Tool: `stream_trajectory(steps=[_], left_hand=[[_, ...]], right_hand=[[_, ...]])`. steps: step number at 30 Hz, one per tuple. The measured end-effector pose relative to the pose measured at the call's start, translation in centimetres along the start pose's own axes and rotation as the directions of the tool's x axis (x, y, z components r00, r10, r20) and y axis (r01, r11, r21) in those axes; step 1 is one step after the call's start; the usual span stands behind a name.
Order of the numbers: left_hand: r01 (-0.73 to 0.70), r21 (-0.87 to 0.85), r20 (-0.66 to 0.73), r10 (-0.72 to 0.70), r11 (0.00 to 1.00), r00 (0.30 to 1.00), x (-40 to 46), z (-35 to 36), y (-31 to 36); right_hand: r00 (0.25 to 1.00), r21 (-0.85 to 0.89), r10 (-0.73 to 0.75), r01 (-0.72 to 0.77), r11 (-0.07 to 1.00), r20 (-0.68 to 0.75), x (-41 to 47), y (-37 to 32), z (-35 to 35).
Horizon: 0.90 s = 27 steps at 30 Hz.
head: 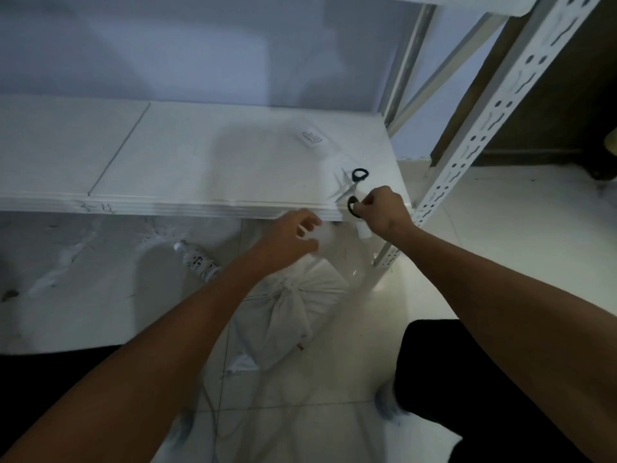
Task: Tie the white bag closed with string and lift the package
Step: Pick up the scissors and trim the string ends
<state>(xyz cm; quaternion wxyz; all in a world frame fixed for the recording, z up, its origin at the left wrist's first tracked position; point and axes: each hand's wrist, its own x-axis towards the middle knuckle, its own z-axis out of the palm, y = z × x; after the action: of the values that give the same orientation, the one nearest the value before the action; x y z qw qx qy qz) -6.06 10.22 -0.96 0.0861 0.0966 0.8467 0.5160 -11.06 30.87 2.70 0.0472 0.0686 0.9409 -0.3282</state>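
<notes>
Soft white cloth bag (293,312), gathered and creased at its neck, down on glossy pale floor tiles (500,228) below the shelf edge. Just above, left hand (293,235) with curled fingers pinching something pale and blurred, possibly string. Right hand (384,208) gripping one loop of black-handled steel scissors (354,188) at the front lip of smooth white shelf board (167,162). Perforated white metal upright (484,128) close alongside.

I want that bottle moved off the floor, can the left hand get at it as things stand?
Probably yes. The bottle lies in the open on the floor under the shelf, nothing over it. The left hand is up near the shelf edge, fingers curled on something pale.
</notes>
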Motion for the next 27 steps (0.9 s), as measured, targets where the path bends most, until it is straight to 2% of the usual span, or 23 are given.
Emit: stream_trajectory(steps=[2, 3, 6, 8, 10, 13, 15, 18, 22, 24, 27], left_hand=[[0.1, -0.13, -0.093, -0.113, 0.986, 0.989, -0.5, -0.2, 0.0], [0.161, -0.228, -0.084, -0.184, 0.96, 0.979, -1.0, -0.1, 0.2], [0.329, -0.474, 0.062, -0.342, 0.817, 0.938, -2.7, 0.0, 1.4], [0.32, -0.574, 0.09, -0.331, 0.754, 0.939, -3.8, 0.2, 2.1], [0.271, -0.646, 0.045, -0.319, 0.713, 0.947, -4.9, 0.1, 2.8], [0.224, -0.657, -0.018, -0.313, 0.72, 0.95, -6.5, -0.2, 3.9], [0.229, -0.619, 0.005, -0.288, 0.752, 0.958, -7.5, -0.7, 4.2], [0.254, -0.587, 0.063, -0.27, 0.768, 0.961, -8.7, -1.3, 4.7], [0.215, -0.531, 0.112, -0.183, 0.82, 0.977, -10.0, -1.6, 5.9], [0.21, -0.558, 0.117, -0.174, 0.803, 0.978, -10.3, -1.4, 6.5], [0.229, -0.641, 0.074, -0.239, 0.733, 0.968, -10.3, -0.8, 7.1]], right_hand=[[0.996, -0.001, -0.047, 0.047, 0.999, 0.072, -2.2, -0.9, 0.1], [0.992, 0.001, -0.069, 0.069, 0.998, 0.106, -3.3, -1.2, 0.3], [0.979, 0.065, -0.1, 0.089, 0.994, 0.18, -6.5, -2.5, 1.0], [0.974, 0.17, -0.1, 0.066, 0.983, 0.203, -8.3, -3.3, 1.5], [0.968, 0.275, -0.09, 0.022, 0.961, 0.235, -9.8, -3.9, 1.5], [0.929, 0.36, -0.122, -0.013, 0.933, 0.349, -11.8, -4.0, 0.7], [0.899, 0.384, -0.187, 0.023, 0.923, 0.395, -12.9, -4.0, -0.1], [0.882, 0.403, -0.245, 0.069, 0.913, 0.403, -13.9, -3.8, -1.2], [0.861, 0.451, -0.311, 0.11, 0.886, 0.401, -15.1, -4.1, -2.3], [0.869, 0.435, -0.325, 0.146, 0.889, 0.373, -15.6, -4.0, -2.4], [0.892, 0.39, -0.305, 0.164, 0.906, 0.333, -16.4, -3.8, -2.0]])
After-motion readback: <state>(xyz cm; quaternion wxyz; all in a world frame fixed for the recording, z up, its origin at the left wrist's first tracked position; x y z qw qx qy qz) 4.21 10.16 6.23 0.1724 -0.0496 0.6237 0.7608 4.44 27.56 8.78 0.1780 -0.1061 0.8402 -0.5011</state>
